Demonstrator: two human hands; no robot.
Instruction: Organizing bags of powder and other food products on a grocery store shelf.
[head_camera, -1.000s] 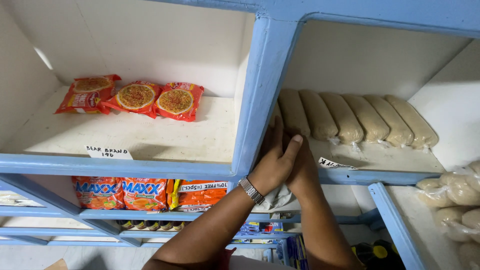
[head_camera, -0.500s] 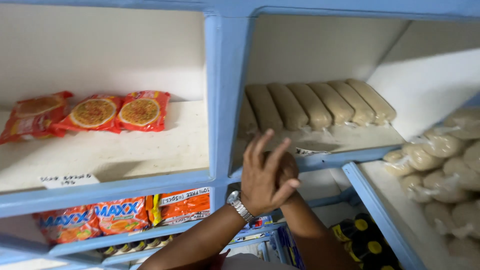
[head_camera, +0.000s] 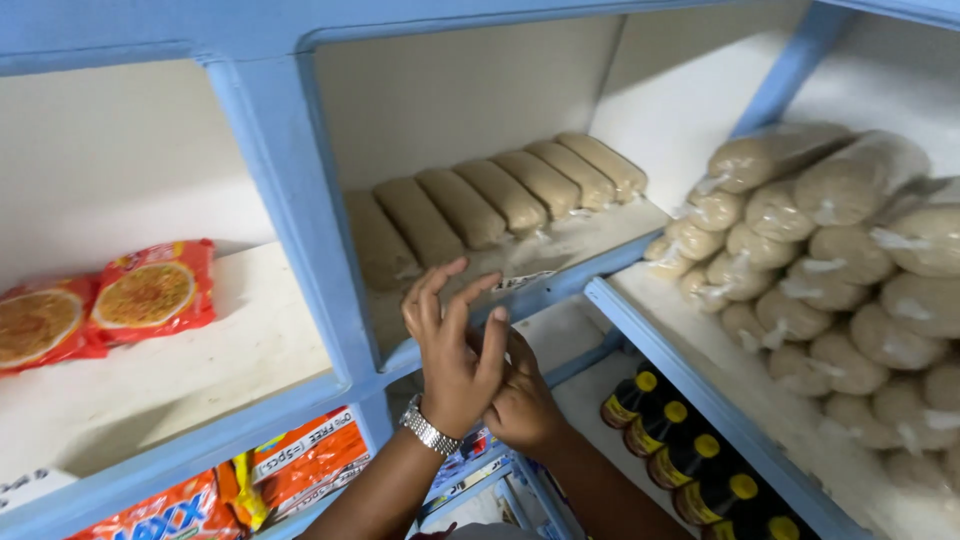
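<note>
My left hand (head_camera: 455, 355), with a metal watch on its wrist, is raised in front of the blue shelf edge (head_camera: 560, 285), fingers apart and holding nothing. My right hand (head_camera: 525, 408) sits just behind and below it, touching the left palm; its fingers are mostly hidden. Nearest to both hands are a small paper label (head_camera: 525, 281) on the shelf edge and, behind it, a row of several long tan bags (head_camera: 500, 195) lying side by side on the white shelf.
A blue upright post (head_camera: 300, 220) divides the compartments. Red noodle packets (head_camera: 150, 290) lie on the left shelf, orange packets (head_camera: 300, 460) below them. At the right is a pile of tan tied bags (head_camera: 830, 270). Dark bottles with yellow caps (head_camera: 680, 455) stand underneath.
Both hands have drawn back from the shelf edge and label toward me. My left hand has opened its fingers. The view has swung to the right, showing the pile of bags.
</note>
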